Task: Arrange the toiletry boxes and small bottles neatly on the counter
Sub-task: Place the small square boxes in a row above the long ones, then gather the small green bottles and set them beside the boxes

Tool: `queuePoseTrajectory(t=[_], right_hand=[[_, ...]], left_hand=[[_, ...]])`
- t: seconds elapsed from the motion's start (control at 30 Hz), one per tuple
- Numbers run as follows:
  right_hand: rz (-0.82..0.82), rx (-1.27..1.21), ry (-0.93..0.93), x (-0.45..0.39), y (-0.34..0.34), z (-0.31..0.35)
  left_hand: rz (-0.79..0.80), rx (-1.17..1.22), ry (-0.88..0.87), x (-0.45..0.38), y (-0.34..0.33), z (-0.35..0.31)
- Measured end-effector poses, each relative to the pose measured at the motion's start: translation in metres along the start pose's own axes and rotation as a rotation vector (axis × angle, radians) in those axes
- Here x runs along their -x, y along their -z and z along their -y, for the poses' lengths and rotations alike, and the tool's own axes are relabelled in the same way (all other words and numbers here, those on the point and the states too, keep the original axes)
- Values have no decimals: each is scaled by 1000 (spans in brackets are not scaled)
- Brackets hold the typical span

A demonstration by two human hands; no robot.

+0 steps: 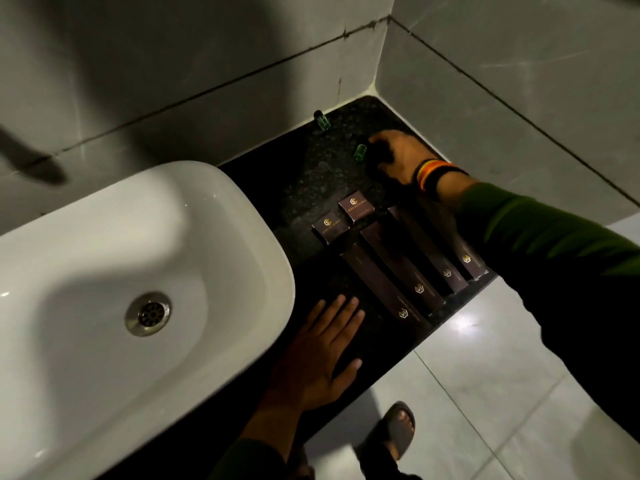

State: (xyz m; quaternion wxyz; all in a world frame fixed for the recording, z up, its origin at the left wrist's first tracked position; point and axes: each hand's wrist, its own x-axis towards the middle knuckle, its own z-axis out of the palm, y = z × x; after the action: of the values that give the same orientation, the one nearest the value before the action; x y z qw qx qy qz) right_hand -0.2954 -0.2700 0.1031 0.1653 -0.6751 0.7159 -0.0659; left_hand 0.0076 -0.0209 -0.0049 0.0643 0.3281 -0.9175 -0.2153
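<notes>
On the black speckled counter (311, 174) lie several long dark brown toiletry boxes (401, 271) side by side near the front edge. Two small square boxes (355, 205) of the same brown stand just behind them. One small green bottle (322, 118) stands by the back wall. A second green bottle (360, 153) is tilted, its cap end inside my right hand (398, 157), which is closed around it near the back corner. My left hand (322, 351) rests flat on the counter, fingers spread, beside the leftmost long box.
A white basin (104, 289) with a metal drain (148, 314) fills the left. Grey tiled walls meet in a corner behind the counter. Below the counter's front edge is a pale tiled floor with my sandalled foot (391, 431).
</notes>
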Motion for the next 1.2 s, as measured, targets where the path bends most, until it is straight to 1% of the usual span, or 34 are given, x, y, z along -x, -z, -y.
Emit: queuePoseTrajectory(t=[0.13, 0.2, 0.27, 0.33, 0.47, 0.6, 0.67, 0.87, 0.93, 1.03, 1.1, 1.2], right_hand=[[187, 123, 59, -17, -15, 12], [219, 179, 81, -22, -23, 17], [175, 216, 99, -24, -25, 19], [126, 191, 73, -23, -24, 19], [111, 30, -28, -16, -18, 9], [-30, -146, -141, 1, -8, -5], [-48, -160, -157, 11, -4, -11], [210, -31, -129, 29, -10, -11], [223, 0, -94, 31, -17, -6], [161, -126, -137, 30, -17, -7], [188, -155, -140, 30, -9, -11], [257, -111, -110, 37, 7, -13]], left_hand=[[15, -27, 16, 1, 1, -1], [13, -38, 17, 1, 1, 0], [11, -37, 13, 1, -1, 1], [8, -33, 9, 1, -1, 1], [-16, -22, 6, 2, -3, 2], [-23, 16, -8, 0, -3, 2], [-36, 32, -21, 0, -2, 3], [-29, 29, -27, 1, 1, 1], [-22, 7, -27, 1, 2, 1], [-26, -1, -22, 1, 2, 1], [-36, 14, -22, 0, 1, 1], [-47, 31, -32, 0, -1, 2]])
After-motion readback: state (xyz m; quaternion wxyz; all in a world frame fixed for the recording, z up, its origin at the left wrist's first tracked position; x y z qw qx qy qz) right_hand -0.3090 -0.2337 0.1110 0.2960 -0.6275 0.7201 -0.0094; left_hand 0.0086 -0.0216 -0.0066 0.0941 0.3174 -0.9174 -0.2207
